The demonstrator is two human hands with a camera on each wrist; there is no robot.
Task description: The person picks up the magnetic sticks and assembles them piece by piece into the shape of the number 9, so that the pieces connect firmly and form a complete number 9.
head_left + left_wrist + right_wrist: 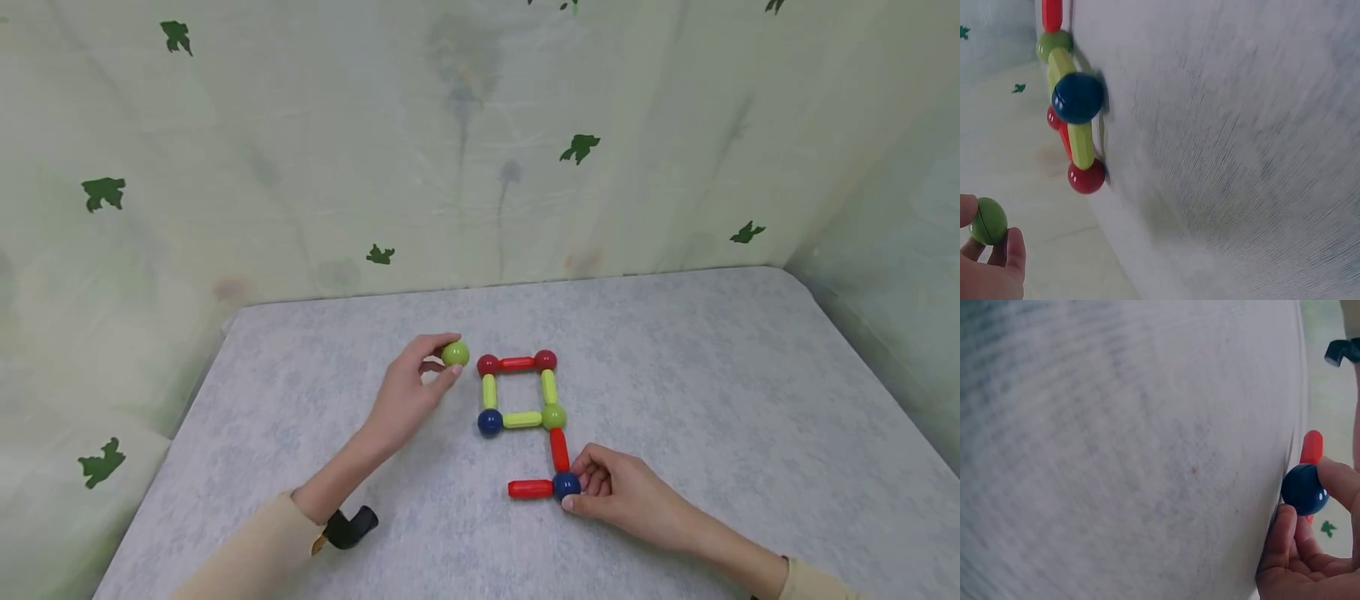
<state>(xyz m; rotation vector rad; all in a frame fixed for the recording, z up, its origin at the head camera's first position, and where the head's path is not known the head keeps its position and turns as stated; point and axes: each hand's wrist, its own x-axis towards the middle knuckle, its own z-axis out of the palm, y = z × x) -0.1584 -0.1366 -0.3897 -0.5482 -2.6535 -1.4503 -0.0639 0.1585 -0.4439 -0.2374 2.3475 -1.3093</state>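
Note:
My left hand (406, 392) pinches a green ball (455, 353) between thumb and fingers, left of a square of rods and balls. That square has two red balls (545, 360) at the back, a blue ball (490, 422) front left and another green ball (553, 416) front right. A red rod (516, 364) and several yellow-green rods (522, 420) join them. From the front-right green ball a red rod (559, 450) runs toward me to a second blue ball (566, 486). My right hand (637, 504) grips this ball, from which one more red rod (530, 489) points left.
The pieces lie on a grey mottled tabletop (712, 400). A pale curtain (315, 167) with green leaf shapes hangs behind the table's back edge and along its sides. A black device (351, 528) is strapped at my left wrist.

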